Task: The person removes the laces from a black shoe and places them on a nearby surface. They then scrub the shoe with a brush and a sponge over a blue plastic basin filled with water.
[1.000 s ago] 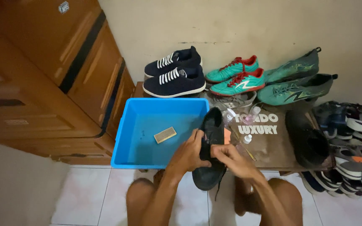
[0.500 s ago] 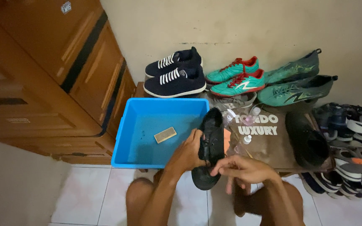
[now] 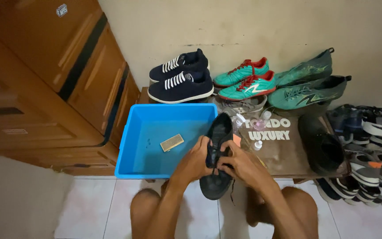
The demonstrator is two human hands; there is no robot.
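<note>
A black shoe lies toe-up between my knees, its heel over the floor tiles and its toe at the right rim of a blue plastic tub. My left hand grips the shoe's left side at the lacing. My right hand presses against the right side, fingers pinched at the laces in the middle. A small tan brush lies inside the tub.
A brown mat to the right holds small bottles and a second black shoe. Navy sneakers, teal-and-red shoes and green boots line the wall. More shoes crowd the right edge. A wooden cabinet stands left.
My right hand dropped away from the shoe half a second ago and has come back to the laces. The left hand kept its grip throughout.
</note>
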